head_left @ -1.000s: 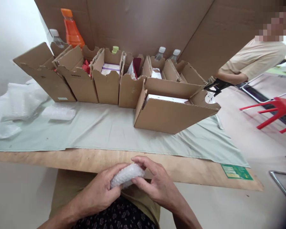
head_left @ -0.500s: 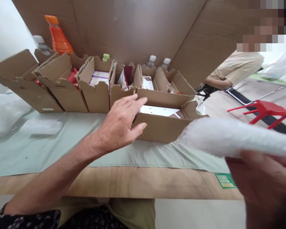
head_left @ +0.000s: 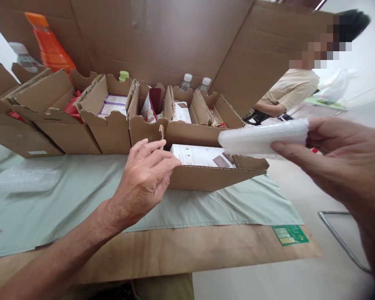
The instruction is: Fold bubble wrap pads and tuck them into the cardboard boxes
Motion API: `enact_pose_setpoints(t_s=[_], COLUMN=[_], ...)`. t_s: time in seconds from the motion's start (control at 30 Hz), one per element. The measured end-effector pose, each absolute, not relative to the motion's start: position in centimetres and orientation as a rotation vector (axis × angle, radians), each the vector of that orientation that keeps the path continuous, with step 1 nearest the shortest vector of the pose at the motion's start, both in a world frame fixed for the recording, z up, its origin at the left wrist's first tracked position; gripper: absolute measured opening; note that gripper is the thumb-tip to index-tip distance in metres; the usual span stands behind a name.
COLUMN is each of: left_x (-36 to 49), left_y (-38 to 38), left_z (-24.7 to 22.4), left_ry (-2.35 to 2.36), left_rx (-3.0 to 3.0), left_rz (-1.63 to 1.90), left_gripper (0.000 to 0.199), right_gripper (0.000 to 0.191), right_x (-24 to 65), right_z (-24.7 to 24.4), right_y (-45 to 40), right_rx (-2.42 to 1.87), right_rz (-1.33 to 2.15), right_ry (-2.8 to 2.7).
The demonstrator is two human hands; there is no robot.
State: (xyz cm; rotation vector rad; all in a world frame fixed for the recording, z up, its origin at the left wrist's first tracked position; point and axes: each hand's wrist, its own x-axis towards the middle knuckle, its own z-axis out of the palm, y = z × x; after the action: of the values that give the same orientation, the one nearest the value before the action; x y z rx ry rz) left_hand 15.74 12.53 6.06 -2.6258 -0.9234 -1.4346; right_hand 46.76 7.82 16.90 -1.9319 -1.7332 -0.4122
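Note:
My right hand [head_left: 334,154] grips a bubble-wrapped package [head_left: 265,135] by its right end, thumb in front and fingers behind. The package hangs over the right part of a low cardboard box [head_left: 203,179] that stands in front of the row. Inside that box lies a white printed carton [head_left: 200,155], partly covered from view by the package. At the box's left end, my left hand [head_left: 146,175] has its fingers bent over the corner, and its thumb is mostly hidden.
Several open cardboard bins [head_left: 109,129] stand in a row behind, holding packs. An orange bottle [head_left: 51,46] rises behind them before a tall cardboard panel [head_left: 162,41]. Bubble-wrapped bundles [head_left: 28,177] lie on the left of the green cloth [head_left: 90,200]. A seated person [head_left: 287,91] is beyond the table.
My left hand has closed from spread fingers onto the front box's left corner. My right hand has raised the bubble-wrapped package and brought it left over the box. The view has shifted right.

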Motion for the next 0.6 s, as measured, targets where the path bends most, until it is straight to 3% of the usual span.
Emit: enact_pose_setpoints(t_s=[0.33,0.6], left_x=[16.0,16.0], left_y=[12.4,11.9], left_z=[5.6,4.6], left_ry=[-0.915,-0.907], left_rx=[-2.582,-2.56], left_rz=[-1.506,-1.604], left_gripper=[0.024,0.026], right_gripper=[0.012,0.019], right_x=[39.4,36.8], right_z=[17.0,17.1], right_y=[13.0,15.7], right_rx=[-1.447,-1.716], right_rz=[0.513,0.543], right_ry=[-1.639,-1.945])
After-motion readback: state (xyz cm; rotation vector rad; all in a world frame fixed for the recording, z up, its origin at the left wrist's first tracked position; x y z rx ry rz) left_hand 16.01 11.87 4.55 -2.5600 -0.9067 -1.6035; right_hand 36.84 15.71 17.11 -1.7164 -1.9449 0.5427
